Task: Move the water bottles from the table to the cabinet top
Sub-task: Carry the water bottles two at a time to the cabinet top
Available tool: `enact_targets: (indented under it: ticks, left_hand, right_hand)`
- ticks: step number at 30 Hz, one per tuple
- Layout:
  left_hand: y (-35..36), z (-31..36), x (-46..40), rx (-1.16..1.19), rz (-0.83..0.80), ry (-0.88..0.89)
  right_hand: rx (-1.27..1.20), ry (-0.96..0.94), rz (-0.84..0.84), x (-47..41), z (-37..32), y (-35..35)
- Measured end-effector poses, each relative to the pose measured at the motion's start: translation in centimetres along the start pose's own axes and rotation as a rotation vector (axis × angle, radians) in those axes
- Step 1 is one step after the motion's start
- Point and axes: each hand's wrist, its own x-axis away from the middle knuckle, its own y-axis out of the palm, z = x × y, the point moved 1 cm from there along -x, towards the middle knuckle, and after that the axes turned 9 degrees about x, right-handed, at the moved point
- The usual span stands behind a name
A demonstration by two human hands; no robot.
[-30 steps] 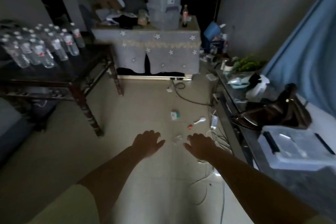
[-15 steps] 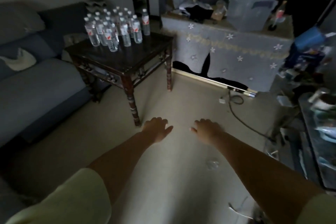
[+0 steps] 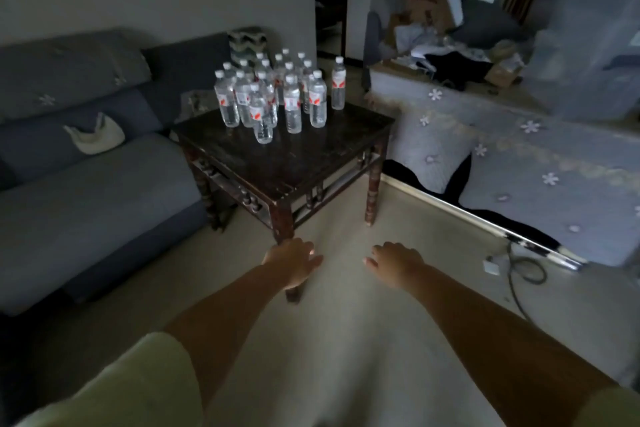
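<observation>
Several clear water bottles [image 3: 273, 97] with white caps and red-white labels stand clustered on the far half of a dark wooden table [image 3: 311, 159]. One bottle [image 3: 338, 83] stands apart at the cluster's right. My left hand [image 3: 292, 262] hangs in front of the table's near leg, fingers relaxed and empty. My right hand [image 3: 394, 262] hovers over the floor to its right, also empty with loose fingers. Both hands are well short of the bottles.
A blue sofa [image 3: 86, 163] runs along the left beside the table. A piece of furniture draped in a grey flowered cloth [image 3: 519, 163], cluttered with boxes and clothes, stands at the right. A cable and plug [image 3: 512, 267] lie on the pale floor.
The view has swung left and closer to the table, so the bottles now sit near the centre. Both hands remain empty and outstretched.
</observation>
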Motion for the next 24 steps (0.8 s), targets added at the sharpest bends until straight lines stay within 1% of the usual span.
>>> enact_targets:
  ticks: [3,6,10,13,15,19,23,24]
  left_hand:
    - [-3.5,-2.8,-6.0,0.006,0.040,-0.046]
    - [-4.6,-4.3,-10.6,-0.022,0.011,-0.067]
    - [-6.3,-4.0,-17.1,0.009,0.009,-0.055]
    - [-7.6,-3.7,-22.8,0.053,0.028,-0.077]
    - [-8.2,-3.1,-26.9,0.084,0.042,-0.104]
    - [-9.0,-1.3,-35.1,0.137,0.051,-0.177]
    - [-11.8,0.4,-42.5,0.228,0.142,-0.210]
    - [-12.2,0.6,-44.0,0.239,0.144,-0.217]
  right_hand:
    - [-0.018,-0.015,0.036,-6.8,0.5,-3.0]
    - [-0.015,-0.038,0.011,-11.2,0.8,-3.7]
    - [-0.045,-0.025,0.004,-18.0,3.5,-5.3]
    - [-0.081,-0.039,0.000,-23.6,5.7,-6.0]
    - [-0.089,-0.055,-0.004,-27.6,7.8,-6.5]
    - [-0.030,-0.152,-0.043,-35.5,13.1,-8.5]
    - [-0.070,-0.174,0.053,-43.7,18.4,-13.3]
    - [-0.066,-0.176,0.050,-45.7,19.3,-14.1]
